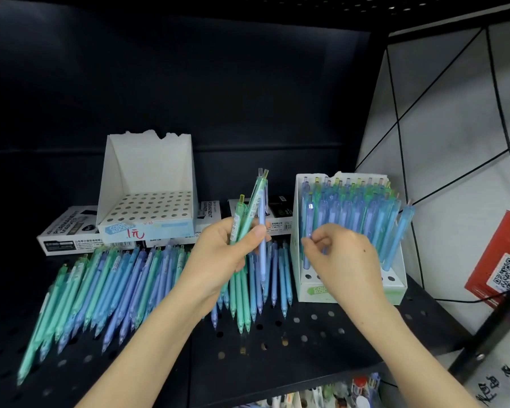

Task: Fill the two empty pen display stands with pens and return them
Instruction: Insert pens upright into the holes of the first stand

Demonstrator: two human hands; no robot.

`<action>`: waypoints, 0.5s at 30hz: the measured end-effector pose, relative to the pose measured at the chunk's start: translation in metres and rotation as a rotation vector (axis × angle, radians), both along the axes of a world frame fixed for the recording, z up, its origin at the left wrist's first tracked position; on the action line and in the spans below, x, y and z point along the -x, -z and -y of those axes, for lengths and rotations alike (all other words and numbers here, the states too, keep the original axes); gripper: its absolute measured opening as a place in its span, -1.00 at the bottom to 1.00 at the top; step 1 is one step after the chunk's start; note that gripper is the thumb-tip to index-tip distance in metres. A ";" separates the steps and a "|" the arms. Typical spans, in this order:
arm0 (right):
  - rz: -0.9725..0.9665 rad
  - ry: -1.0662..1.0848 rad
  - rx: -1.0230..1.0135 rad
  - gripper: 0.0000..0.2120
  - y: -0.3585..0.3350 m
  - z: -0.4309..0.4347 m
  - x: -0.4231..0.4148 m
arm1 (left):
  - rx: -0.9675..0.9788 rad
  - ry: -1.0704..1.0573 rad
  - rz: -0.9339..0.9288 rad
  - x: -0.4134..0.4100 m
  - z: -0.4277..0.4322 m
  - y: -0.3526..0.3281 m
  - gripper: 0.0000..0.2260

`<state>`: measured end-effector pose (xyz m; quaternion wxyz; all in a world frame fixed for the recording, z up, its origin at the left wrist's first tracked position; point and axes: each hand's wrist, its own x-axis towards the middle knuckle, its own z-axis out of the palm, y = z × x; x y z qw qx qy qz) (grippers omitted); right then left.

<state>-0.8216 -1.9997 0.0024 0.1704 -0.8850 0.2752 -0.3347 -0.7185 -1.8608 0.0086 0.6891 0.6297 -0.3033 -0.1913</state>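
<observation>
Head view: left hand (218,257) grips upright pens (249,214); right hand (343,257) pinches a blue pen (309,219).

Left hand (218,254) grips a bunch of pens (248,219) upright; right hand (342,254) pinches one pen (308,219) between its fingers (315,241).

Head view, close, looking down at shelf (277,343).

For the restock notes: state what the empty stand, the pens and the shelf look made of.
Empty stand: likely matte white cardboard; its top edge is torn ragged. Pens: apparently frosted, translucent plastic; tinted see-through barrels. Shelf: probably black painted metal; a thin sheet punched with holes.
</observation>
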 end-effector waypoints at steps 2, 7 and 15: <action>-0.001 0.046 0.051 -0.83 -0.004 0.000 0.004 | -0.003 0.018 -0.002 0.001 -0.001 -0.001 -0.80; 0.343 -0.161 -0.003 -0.86 -0.027 -0.021 0.017 | -0.044 0.132 0.058 0.007 -0.002 -0.004 -0.81; 0.449 -0.405 -0.556 -0.94 -0.040 -0.021 0.016 | -0.086 0.172 0.081 0.010 -0.001 -0.004 -0.90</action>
